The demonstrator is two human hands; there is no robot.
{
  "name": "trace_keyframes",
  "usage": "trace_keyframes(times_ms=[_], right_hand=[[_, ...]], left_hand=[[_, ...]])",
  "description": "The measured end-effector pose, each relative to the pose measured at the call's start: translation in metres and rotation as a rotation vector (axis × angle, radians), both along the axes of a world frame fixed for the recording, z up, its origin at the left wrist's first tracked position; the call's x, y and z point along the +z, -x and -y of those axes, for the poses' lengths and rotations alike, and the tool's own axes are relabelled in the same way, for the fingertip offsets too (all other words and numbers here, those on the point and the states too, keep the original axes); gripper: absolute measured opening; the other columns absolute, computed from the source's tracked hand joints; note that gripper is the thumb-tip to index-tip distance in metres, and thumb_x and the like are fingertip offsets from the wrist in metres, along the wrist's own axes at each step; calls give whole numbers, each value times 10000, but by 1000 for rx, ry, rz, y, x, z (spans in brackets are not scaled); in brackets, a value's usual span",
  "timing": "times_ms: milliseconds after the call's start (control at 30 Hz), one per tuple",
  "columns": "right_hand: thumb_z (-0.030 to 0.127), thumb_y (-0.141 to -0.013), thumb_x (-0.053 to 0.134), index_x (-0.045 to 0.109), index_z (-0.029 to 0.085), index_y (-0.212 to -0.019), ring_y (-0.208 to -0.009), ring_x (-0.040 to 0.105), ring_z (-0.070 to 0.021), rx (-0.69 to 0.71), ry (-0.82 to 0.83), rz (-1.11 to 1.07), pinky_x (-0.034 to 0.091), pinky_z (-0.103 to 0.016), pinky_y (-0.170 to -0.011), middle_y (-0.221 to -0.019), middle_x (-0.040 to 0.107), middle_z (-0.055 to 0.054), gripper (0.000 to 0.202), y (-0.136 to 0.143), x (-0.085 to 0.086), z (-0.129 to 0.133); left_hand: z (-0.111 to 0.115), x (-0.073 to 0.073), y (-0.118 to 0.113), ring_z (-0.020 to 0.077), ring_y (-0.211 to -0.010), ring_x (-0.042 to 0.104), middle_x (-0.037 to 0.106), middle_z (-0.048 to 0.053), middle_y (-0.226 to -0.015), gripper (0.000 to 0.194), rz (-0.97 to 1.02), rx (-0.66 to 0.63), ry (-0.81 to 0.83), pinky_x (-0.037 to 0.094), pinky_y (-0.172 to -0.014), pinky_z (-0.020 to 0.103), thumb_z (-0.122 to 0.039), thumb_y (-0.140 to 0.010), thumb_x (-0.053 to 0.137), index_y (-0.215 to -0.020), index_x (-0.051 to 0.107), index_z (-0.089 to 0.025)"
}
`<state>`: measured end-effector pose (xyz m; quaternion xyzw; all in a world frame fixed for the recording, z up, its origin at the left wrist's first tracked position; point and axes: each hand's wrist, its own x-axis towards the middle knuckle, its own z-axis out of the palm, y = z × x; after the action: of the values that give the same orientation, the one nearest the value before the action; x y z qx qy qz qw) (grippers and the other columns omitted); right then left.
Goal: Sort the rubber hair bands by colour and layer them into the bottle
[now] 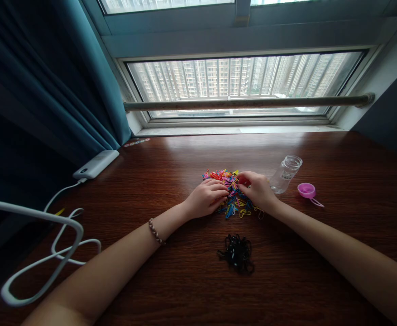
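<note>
A pile of small colourful bands (232, 209) in pink, red, yellow and blue lies on the brown wooden table (171, 280). My left hand (208, 198) rests at the pile's left side, its fingers bent together over the bands; what they hold, if anything, is hidden. From the right, my right hand (257, 190) reaches into the pile with thumb and forefinger bent towards each other; anything between their tips is too small to make out. Nearer to me sits a separate heap of black bands (237, 253).
Right of my right hand stands a clear open jar (285, 174), with a pink lid (307, 190) beside it. A white power strip (96, 165) and its looping white cable (78, 226) are at the left by the blue curtain (99, 90). A window is behind the table.
</note>
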<state>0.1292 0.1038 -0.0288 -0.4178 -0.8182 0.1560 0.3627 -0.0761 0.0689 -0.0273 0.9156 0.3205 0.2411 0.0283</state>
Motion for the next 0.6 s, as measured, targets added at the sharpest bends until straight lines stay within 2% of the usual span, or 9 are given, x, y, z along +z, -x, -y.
trace_keyframes(times_ms=[133, 267, 367, 500, 600], right_hand=[[97, -740, 516, 645, 184, -826, -723, 575, -142, 10, -18, -20, 430, -246, -676, -786, 625, -29, 178, 0, 0, -1], [91, -748, 491, 656, 192, -860, -800, 594, -162, 18, -15, -54, 437, -272, -732, -857, 656, -39, 223, 0, -1, -1], [109, -748, 490, 660, 193, -877, -779, 606, -163, 11, 29, -103, 452, -288, -731, -855, 674, -35, 229, 1, 1, 0], [164, -732, 524, 660, 166, -854, -724, 623, -151, 62, 271, -251, 484, -277, -688, -810, 682, -39, 183, 7, 10, 5], [191, -687, 582, 653, 133, -834, -721, 630, -153, 227, 551, -257, 498, -258, -657, -783, 679, -51, 173, 12, 18, 13]], left_hand=[[-2, -2, 2, 184, -950, 544, 642, 47, -941, 188, 17, 98, -55, 400, -875, 356, -255, -846, 466, -910, 633, -200], [-4, -4, 4, 181, -898, 550, 646, 40, -877, 166, 38, 189, -95, 397, -859, 363, -241, -834, 484, -836, 643, -194], [-6, -5, 5, 180, -882, 548, 647, 35, -843, 152, 55, 257, -108, 395, -858, 366, -237, -823, 498, -808, 643, -192], [-7, -5, 6, 187, -886, 540, 649, 32, -830, 143, 83, 338, -96, 396, -856, 377, -248, -806, 519, -776, 648, -194], [-9, -6, 8, 194, -889, 535, 650, 31, -827, 133, 114, 376, -67, 402, -846, 383, -250, -791, 537, -749, 652, -197]])
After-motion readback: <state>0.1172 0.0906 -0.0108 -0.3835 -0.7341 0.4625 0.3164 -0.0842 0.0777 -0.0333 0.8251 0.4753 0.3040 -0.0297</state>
